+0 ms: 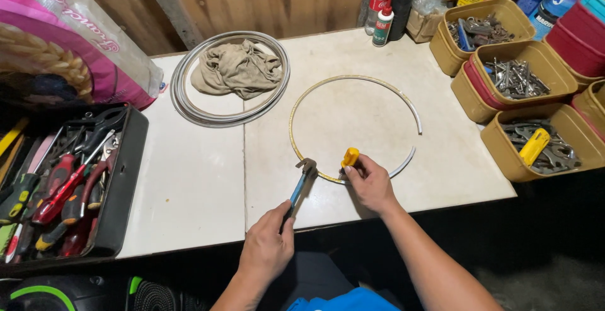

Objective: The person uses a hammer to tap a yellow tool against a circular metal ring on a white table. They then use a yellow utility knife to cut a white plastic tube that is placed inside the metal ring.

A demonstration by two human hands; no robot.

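We see the thin metal hoop [356, 128] lying flat on the white bench [189, 185], near the front edge and a little right of the middle, with a gap in its ring on the right side. At the hoop's near arc, the small hammer [301, 185] with its blue handle has its head right on the rim. Our left hand [268, 245] is wrapped tight around the handle's end, out over the front edge of the bench. Just to the right, our right hand [372, 182] is clamped around a yellow-handled tool [348, 158], its tip down at the same stretch of rim, just beside the hammer head.

Further back, towards the rear left, a stack of metal rings [189, 106] lies with a crumpled beige rag [236, 68] in the middle. Along the right edge sit tan tubs [504, 156] filled with keys and spanners. At the left edge there is a black tray [123, 191] of pliers and screwdrivers, and a pink sack [69, 40] behind it. Bottles [381, 8] stand at the back edge.
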